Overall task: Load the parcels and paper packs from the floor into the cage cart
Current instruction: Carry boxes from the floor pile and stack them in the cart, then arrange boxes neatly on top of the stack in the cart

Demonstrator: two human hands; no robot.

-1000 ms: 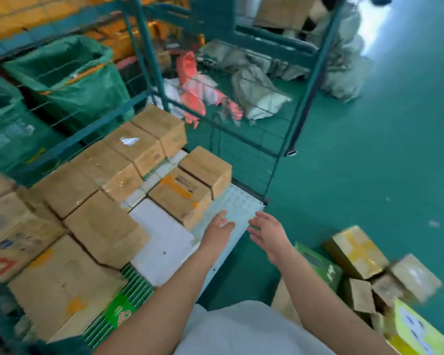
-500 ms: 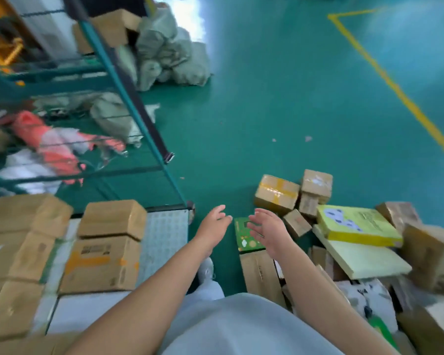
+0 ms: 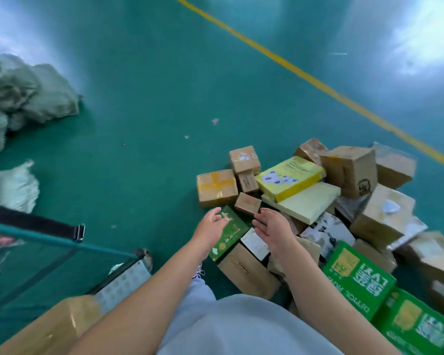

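Green paper pack (image 3: 230,233) flat on floor, long axis diagonal, left hand (image 3: 210,228) and right hand (image 3: 273,228) above it, fingers spread, empty

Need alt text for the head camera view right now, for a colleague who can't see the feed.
Both bare hands, left hand and right hand, reach open and empty over a pile of parcels and paper packs on the green floor. A dark green box lies under them; the cage cart corner sits lower left.
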